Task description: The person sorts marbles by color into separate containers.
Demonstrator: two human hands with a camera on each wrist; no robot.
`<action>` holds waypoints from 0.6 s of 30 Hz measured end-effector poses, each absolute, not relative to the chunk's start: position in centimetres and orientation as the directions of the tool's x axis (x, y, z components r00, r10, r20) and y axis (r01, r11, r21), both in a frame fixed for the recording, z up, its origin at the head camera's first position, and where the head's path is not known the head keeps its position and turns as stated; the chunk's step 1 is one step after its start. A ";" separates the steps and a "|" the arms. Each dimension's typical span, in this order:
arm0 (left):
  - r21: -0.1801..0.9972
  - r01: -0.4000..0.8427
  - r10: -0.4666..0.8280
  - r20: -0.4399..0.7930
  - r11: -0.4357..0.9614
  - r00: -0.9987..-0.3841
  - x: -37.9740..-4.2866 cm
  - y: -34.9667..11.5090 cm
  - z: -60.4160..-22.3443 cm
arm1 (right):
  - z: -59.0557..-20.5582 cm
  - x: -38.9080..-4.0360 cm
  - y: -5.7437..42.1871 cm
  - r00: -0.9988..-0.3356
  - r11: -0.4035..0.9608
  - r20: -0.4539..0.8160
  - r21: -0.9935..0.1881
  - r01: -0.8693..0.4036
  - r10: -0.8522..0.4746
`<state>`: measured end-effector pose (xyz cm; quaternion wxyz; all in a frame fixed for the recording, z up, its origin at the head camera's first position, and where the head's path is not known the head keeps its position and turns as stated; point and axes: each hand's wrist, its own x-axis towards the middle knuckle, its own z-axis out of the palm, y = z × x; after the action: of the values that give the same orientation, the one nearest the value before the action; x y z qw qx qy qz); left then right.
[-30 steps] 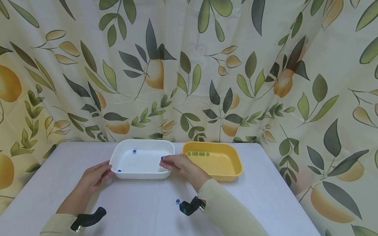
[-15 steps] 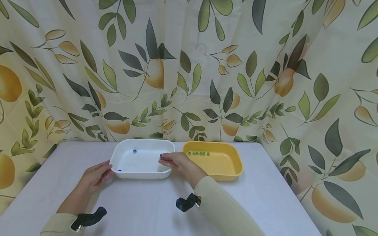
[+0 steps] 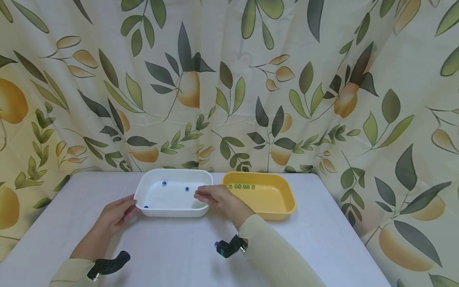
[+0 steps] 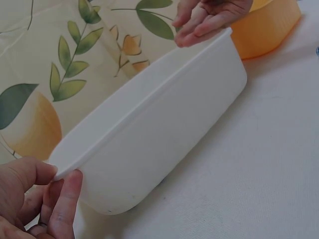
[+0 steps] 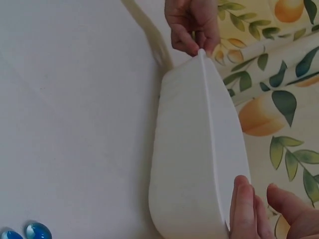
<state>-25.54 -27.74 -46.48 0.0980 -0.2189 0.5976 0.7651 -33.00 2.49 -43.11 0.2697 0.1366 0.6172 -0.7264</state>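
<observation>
My left hand pinches the near left rim of the white tray between thumb and fingers, as the left wrist view also shows. Three blue marbles lie inside: one toward the back, one right of the middle, and one at the near left corner. Over the tray's right end is my right hand; in the right wrist view its fingers are extended, apart from the thumb, with nothing between them.
Right of the white tray stands a yellow tray with several green marbles in a row along its back left. Two blue marbles lie on the white-covered table, near my right wrist. A patterned curtain hangs behind.
The blue marble that was at my right fingertips has been let go and now lies in the white tray. My right hand has hardly shifted; my left hand keeps its hold on the rim.
</observation>
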 end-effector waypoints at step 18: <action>0.876 -0.402 -0.115 -0.443 -0.269 -0.889 -25.5 -27.6 -46.5 | -42.7 -29.2 7.8 -0.826 0.082 -0.448 -0.890 0.448 -0.344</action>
<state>-25.52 -27.62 -46.51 0.0933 -0.2163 0.5975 0.7665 -29.18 7.81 -42.66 0.2928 0.0388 0.6747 -0.6764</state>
